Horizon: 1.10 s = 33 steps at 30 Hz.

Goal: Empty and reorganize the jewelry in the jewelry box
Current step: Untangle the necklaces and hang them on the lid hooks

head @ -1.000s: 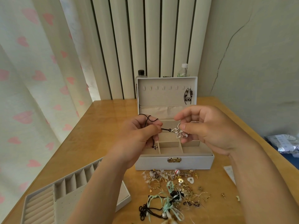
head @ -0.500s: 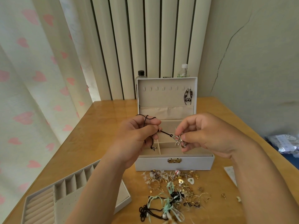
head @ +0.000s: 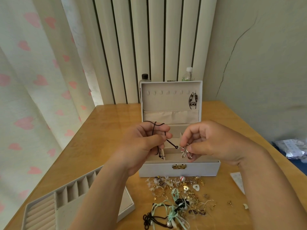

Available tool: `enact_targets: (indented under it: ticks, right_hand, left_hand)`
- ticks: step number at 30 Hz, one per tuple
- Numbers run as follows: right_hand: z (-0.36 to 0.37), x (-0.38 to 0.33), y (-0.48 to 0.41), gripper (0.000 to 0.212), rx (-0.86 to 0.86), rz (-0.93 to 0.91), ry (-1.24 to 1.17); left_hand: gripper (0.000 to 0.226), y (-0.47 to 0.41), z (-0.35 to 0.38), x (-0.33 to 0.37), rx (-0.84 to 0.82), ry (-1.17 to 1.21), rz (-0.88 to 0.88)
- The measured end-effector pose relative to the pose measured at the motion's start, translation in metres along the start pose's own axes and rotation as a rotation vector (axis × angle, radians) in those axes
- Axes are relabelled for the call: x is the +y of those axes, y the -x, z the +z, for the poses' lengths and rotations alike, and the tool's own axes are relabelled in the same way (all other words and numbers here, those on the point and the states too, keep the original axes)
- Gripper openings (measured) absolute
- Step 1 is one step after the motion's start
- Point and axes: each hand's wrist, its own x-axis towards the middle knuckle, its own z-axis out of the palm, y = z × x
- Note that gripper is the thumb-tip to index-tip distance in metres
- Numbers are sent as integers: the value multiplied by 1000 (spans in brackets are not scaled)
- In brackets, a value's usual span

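The white jewelry box [head: 179, 169] stands open on the wooden table, its lid upright with one dark beaded necklace [head: 193, 101] hanging on a hook. Above its compartments I hold a black cord necklace [head: 171, 143] with a silver flower pendant [head: 185, 152]. My left hand [head: 146, 143] grips the looped cord. My right hand [head: 211, 141] pinches the pendant between thumb and fingers. A heap of loose jewelry [head: 179, 198] lies in front of the box.
The removed insert tray [head: 49, 211] with ring rolls and slots sits at the front left. Two bottles [head: 145, 78] stand behind the box lid. A white card [head: 239, 180] lies at the right, and a shiny plastic bag [head: 294, 149] lies beyond the table edge.
Both hands have sunk a little toward the box with the necklace. The pendant has moved down and slightly right, and the cord between the hands has stretched out.
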Motion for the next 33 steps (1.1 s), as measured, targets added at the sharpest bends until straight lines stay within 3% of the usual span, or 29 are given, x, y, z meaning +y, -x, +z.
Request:
enact_targets:
  ticks: [7, 18, 24, 33]
  right_hand:
    - [-1, -1, -1, 18, 45, -45, -42]
    - [-3, -1, -1, 20, 63, -64, -87]
    - [7, -4, -4, 20, 28, 3, -71]
    - [19, -4, -10, 12, -117, 104, -419]
  left_hand:
    - [22, 0, -1, 0, 66, -14, 25]
    - [44, -1, 1, -5, 16, -207, 64]
    - [42, -2, 10, -8, 19, -87, 71]
    - [40, -2, 11, -5, 20, 22, 63]
